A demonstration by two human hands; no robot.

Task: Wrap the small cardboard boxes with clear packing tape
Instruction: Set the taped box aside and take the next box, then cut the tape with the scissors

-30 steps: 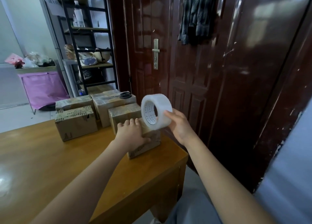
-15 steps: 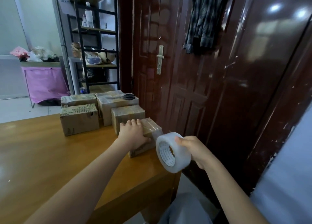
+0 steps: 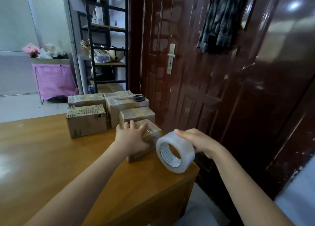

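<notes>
Head view, one entry per item. Item one: small brown cardboard box (image 3: 150, 138), partly filmed with clear tape, standing on the tan wooden desk (image 3: 51, 157) near its far right corner, at about 12 o'clock from us. Our left hand (image 3: 132, 138) lies on its top and near side with fingers spread, pressing it in place. Item two: wide roll of clear packing tape (image 3: 175, 151), just beside the box at its 4 o'clock, low over the desk corner; our right hand (image 3: 198, 143) grips it, thumb along the outer band, the other fingers hidden behind the roll. Whether a strip runs from roll to box we cannot tell. Item three: four further brown cardboard boxes (image 3: 87, 120), grouped at 11 o'clock behind the first, most already glossy with tape. Item four: black-handled scissors (image 3: 134, 98) lying on the tallest box.

Step in hand, by our judgement: winding tape round the nearest box. Next move likely calls for carrying the roll under or around the box while our left hand holds or turns it, keeping the tape taut, then reaching for the scissors.
</notes>
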